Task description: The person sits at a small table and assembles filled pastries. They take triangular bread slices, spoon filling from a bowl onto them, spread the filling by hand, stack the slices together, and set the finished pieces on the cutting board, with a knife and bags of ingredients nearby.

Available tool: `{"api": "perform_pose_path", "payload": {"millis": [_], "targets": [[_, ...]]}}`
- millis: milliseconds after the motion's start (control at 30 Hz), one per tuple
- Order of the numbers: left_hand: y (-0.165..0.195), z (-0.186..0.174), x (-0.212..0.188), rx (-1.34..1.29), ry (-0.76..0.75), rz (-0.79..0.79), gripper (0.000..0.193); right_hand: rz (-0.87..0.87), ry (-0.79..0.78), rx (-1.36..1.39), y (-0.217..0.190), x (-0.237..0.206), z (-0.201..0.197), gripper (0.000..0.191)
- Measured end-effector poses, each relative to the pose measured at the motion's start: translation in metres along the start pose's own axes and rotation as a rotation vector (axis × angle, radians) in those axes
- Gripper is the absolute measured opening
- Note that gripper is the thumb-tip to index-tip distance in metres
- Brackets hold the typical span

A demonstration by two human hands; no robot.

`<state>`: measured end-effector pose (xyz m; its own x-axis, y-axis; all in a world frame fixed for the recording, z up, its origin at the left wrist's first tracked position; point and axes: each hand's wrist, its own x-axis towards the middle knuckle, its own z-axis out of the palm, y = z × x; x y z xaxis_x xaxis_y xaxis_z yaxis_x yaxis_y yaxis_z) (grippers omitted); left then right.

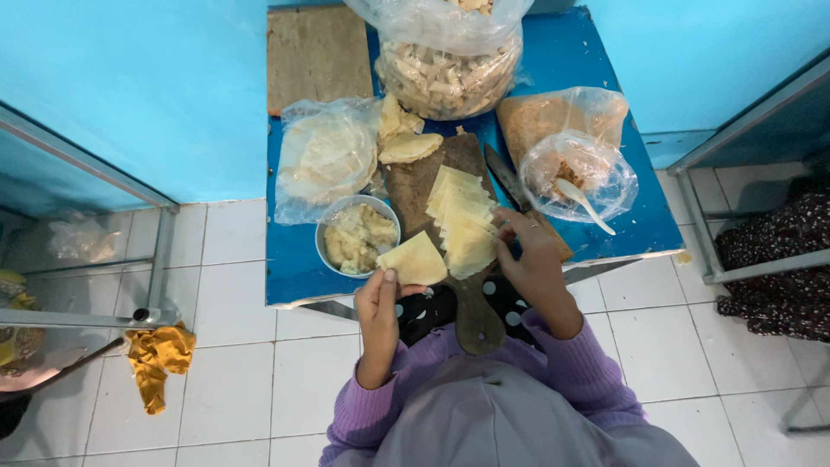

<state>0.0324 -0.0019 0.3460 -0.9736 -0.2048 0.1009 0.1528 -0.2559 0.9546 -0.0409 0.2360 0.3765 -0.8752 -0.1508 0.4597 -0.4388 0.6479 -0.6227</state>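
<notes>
Blue paint covers the small tabletop (294,268), which stands against a turquoise wall on a floor of white tiles. From the head view, the left hand (380,303) pinches a folded pale-yellow pastry sheet (418,261) at the tabletop's near edge, just beside a metal bowl of filling (356,235). The right hand (529,251) rests half-curled with its fingertips on a stack of pastry sheets (462,220) lying on a dark wooden board (471,303), whose handle overhangs the near edge. Plastic bags crowd the far half, leaving little bare surface. Metal frames flank both sides; a yellow cloth (156,359) lies on the floor to the left.
</notes>
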Motion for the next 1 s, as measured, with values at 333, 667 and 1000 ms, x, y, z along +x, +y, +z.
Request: {"api": "perform_pose_path", "payload": {"millis": [333,667,1000], "targets": [[-0.004,0.001,0.0,-0.072,-0.036,-0.007,0.035,0.051,-0.083,0.03,-0.009,0.003,-0.011,0.051],[-0.018,0.011,-0.007,-0.163,-0.188,-0.076,0.038,0.085,-0.408,0.601,-0.043,0.003,-0.012,0.055],[0.004,0.013,-0.006,-0.137,-0.256,-0.032,0.042,-0.074,-0.477,0.338,-0.046,0.067,-0.027,0.065]]}}
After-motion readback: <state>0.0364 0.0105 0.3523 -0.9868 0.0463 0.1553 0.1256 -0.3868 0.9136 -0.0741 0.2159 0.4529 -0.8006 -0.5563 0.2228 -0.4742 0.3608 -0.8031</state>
